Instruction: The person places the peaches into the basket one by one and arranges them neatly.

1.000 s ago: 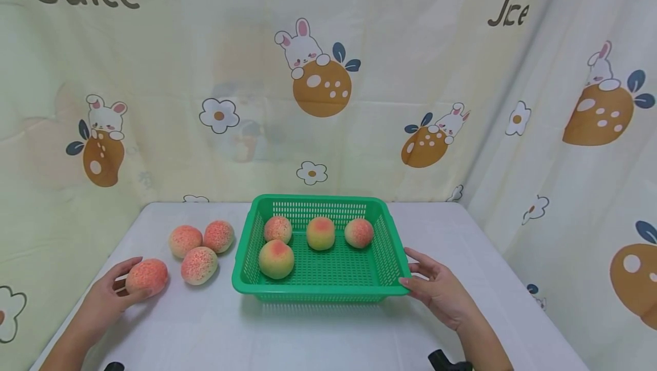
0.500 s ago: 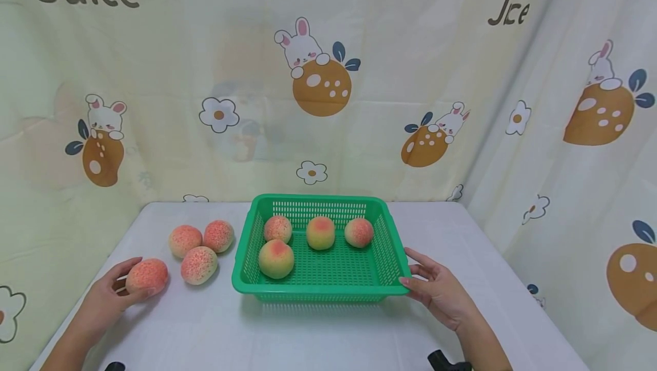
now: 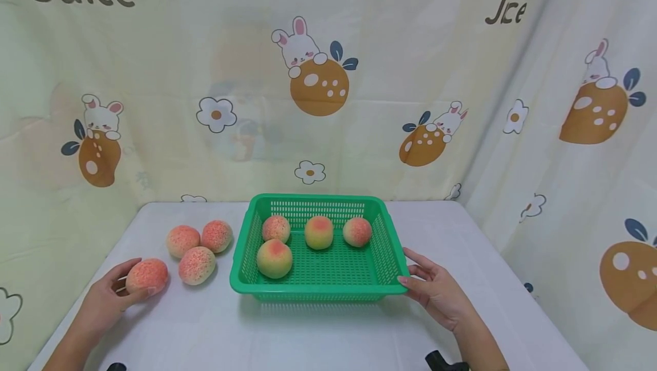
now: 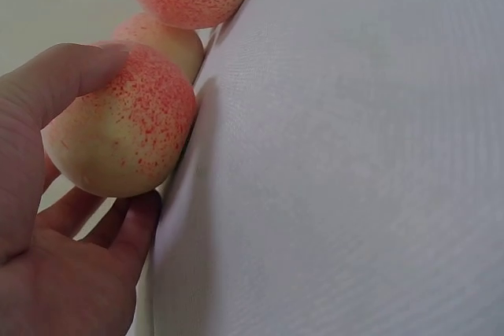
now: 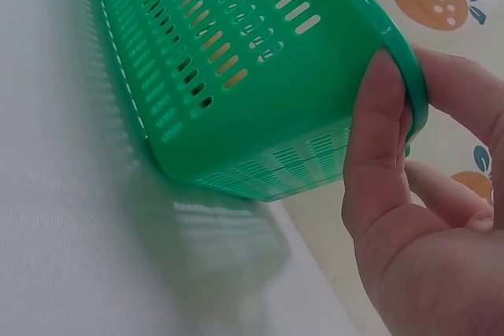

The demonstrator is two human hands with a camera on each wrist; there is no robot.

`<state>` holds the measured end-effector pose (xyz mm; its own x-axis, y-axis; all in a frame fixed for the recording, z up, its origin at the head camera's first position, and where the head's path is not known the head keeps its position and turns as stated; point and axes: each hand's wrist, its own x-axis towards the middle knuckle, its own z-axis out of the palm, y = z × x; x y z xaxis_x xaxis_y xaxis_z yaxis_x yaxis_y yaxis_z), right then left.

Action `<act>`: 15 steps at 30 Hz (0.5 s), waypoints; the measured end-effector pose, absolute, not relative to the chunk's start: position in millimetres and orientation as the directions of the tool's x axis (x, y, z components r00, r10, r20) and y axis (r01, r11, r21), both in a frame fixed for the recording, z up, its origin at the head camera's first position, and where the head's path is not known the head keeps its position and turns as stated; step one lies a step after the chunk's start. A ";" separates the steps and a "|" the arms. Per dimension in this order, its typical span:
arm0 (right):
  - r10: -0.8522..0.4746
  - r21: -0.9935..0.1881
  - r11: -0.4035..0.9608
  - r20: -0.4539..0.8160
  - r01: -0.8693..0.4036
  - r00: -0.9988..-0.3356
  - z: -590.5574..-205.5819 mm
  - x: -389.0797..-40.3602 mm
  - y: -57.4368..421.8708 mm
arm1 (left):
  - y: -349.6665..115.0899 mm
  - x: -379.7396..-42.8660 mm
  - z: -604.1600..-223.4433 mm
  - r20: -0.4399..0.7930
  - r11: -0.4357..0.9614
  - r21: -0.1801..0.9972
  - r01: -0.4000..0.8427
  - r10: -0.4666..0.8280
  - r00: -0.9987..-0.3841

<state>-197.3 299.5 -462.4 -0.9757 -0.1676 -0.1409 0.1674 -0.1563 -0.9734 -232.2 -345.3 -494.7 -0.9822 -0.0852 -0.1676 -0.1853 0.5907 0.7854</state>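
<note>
At the left of the table, my left hand (image 3: 105, 301) holds a pink-speckled peach (image 3: 147, 275) between thumb and fingers. In the left wrist view the thumb lies over the top of this peach (image 4: 126, 131) and the fingertips are beneath its near side. A green plastic basket (image 3: 318, 289) stands at mid-table with several peaches inside, among them a yellow-green one (image 3: 274, 259) at the front left. My right hand (image 3: 436, 297) grips the basket's front right corner. The right wrist view has the thumb on the basket's rim (image 5: 417, 88), other fingers partly hidden behind it.
Between the held peach and the basket, three loose peaches (image 3: 197, 265) sit close together on the white tablecloth (image 3: 328, 337). A printed curtain (image 3: 385, 149) hangs along the table's back and sides. Dark camera parts (image 3: 443, 361) show at the bottom edge.
The head view has turned slightly to the right. Both hands keep the same holds, and the peaches and basket stay where they were.
</note>
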 end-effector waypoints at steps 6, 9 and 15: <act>-0.163 -0.971 -0.162 -0.150 0.176 -0.975 -461.6 -197.2 298.5 | -340.8 -231.9 -492.8 -0.174 0.586 0.786 -0.199 -0.099 -0.980; -0.162 -0.970 -0.163 -0.153 0.179 -0.975 -461.8 -197.3 298.6 | -339.2 -230.5 -492.8 -0.160 0.586 0.789 -0.187 -0.097 -0.982; -0.174 -0.969 -0.174 -0.142 0.173 -0.974 -463.0 -197.1 299.9 | -335.5 -228.6 -494.5 -0.131 0.557 0.815 -0.162 -0.095 -0.987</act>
<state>-197.1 299.9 -463.0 -0.9743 -0.1744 -0.1423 0.1728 -0.1743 -0.9694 -228.6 -335.5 -494.5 -0.9868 -0.0948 -0.1312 -0.1618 0.5566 0.8149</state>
